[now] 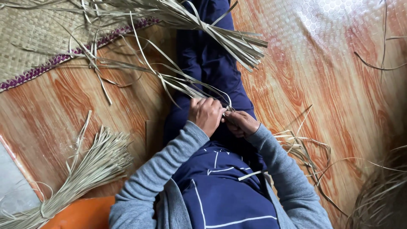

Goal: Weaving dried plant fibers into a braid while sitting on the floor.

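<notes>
Left hand (pixel 206 113) and right hand (pixel 241 123) together, pinched on dried leaf strips (pixel 186 82); tied strip bundle (pixel 91 167) left on wood-pattern floor (pixel 335 85); woven mat (pixel 32 36) beyond; loose strips (pixel 305 148) right.

left hand (pixel 206 113) and right hand (pixel 240 123) pinch thin dried leaf strips (pixel 199 87) over the lap | tied strip bundle (pixel 91 169) lies well left of left hand | woven mat (pixel 34 38) beyond it

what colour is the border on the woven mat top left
Purple, a zigzag band along the edge of the tan woven mat, seen in the head view.
</notes>
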